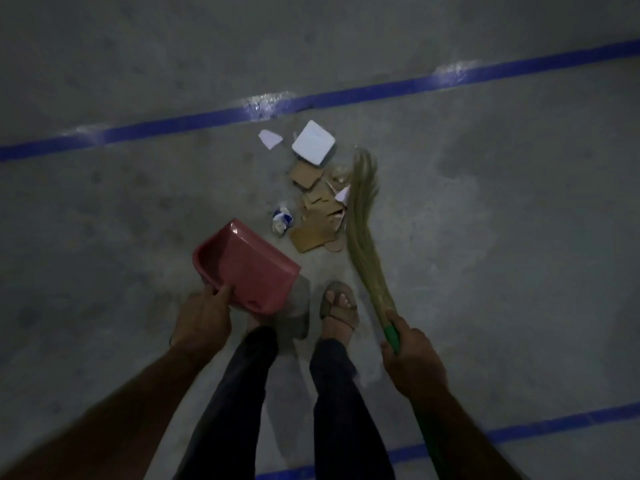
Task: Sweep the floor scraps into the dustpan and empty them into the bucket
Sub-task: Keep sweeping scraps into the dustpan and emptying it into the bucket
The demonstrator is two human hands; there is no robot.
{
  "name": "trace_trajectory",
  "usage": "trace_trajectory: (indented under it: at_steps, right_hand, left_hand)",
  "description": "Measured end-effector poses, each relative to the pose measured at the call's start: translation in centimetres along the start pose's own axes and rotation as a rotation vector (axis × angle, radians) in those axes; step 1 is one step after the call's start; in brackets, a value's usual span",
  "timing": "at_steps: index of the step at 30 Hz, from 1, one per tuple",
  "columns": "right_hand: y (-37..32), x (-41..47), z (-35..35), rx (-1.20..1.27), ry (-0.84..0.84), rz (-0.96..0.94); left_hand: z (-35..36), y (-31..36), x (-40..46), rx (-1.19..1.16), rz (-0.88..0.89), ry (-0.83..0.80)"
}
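Observation:
A pile of scraps lies on the grey concrete floor: brown cardboard pieces, a white square box, a white paper bit and a crumpled blue-and-white wrapper. My left hand grips the back rim of a pink dustpan, held just above the floor to the lower left of the pile. My right hand grips the green handle of a straw broom. The bristles rest against the right side of the scraps. No bucket is in view.
My two legs in dark trousers and a sandalled foot stand right behind the pile. A blue tape line crosses the floor beyond the scraps, and another blue line runs behind me at lower right.

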State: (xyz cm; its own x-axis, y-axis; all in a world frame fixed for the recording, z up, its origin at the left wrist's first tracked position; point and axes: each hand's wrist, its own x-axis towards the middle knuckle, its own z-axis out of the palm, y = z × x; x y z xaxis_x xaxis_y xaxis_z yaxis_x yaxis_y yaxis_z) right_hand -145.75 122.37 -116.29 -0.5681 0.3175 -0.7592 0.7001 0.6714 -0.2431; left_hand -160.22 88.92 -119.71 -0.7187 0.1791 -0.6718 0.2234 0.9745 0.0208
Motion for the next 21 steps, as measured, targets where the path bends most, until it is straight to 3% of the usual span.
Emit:
trace_trajectory:
  at_steps: [3,6,11,14,21]
  right_hand:
    - [-1.1,3.1,2.2,0.027,-0.057,-0.081]
    - [-2.1,3.5,2.5,0.068,0.009,-0.137]
    - [-2.0,-2.4,-0.9,0.12,0.13,0.002]
    - [-1.1,-5.9,-1.9,0.133,0.148,-0.013]
    - [-0.5,-5.2,-0.3,-0.105,-0.026,-0.145]
  left_hand:
    - [1.5,-0.7,2.3,0.0,-0.002,0.006]
    - [1.3,-1.6,3.1,-0.012,0.003,0.008]
    - [-0.4,-3.1,2.6,-0.017,0.031,0.008]
    - [-1.0,-3.7,2.1,-0.021,0.009,0.0]
    - [0.0,-5.7,1.2,-0.033,-0.024,-0.017]
